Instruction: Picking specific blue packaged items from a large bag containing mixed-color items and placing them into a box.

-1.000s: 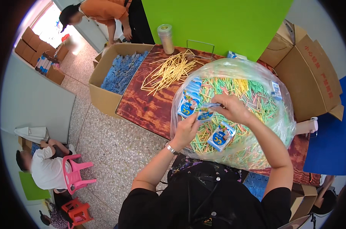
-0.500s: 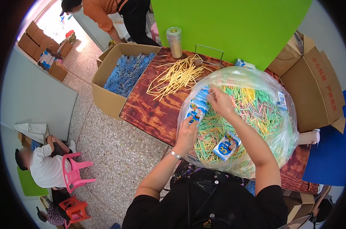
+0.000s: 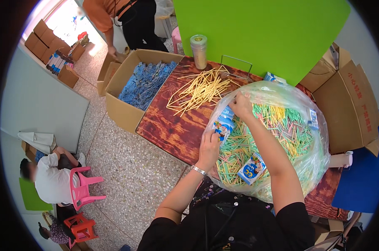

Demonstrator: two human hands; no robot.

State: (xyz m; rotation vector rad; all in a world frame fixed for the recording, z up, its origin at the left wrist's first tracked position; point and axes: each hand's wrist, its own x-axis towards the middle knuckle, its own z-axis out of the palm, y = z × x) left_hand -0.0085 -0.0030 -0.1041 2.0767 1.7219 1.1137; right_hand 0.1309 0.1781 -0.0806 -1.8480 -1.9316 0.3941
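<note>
A blue-and-white packet (image 3: 225, 121) with a cartoon print is held slanting over the left side of a big clear plastic bag. My left hand (image 3: 209, 147) grips its lower end, the thumb on the printed face. At the packet's upper end, my right hand (image 3: 241, 106) has its fingers closed on the edge; the fingertips are partly hidden. Thin pastel sticks (image 3: 283, 134) in green, yellow and pink fill the opened bag (image 3: 319, 154). A second such packet (image 3: 252, 168) lies on the sticks near me, and a small packet (image 3: 313, 119) rests at the bag's right side.
Loose yellow sticks (image 3: 202, 90) lie on the reddish wooden table (image 3: 160, 134), near a clear lidded jar (image 3: 199, 52) and a wire stand (image 3: 237, 62). A carton (image 3: 124, 113) of blue wrappers adjoins the table. Another open carton (image 3: 344, 104) stands right. A co-worker (image 3: 135, 25) bends beyond.
My right hand has moved up to the packet's top end, and the packet now sits tilted more upright. The co-worker in orange has straightened somewhat. The whole view has shifted slightly.
</note>
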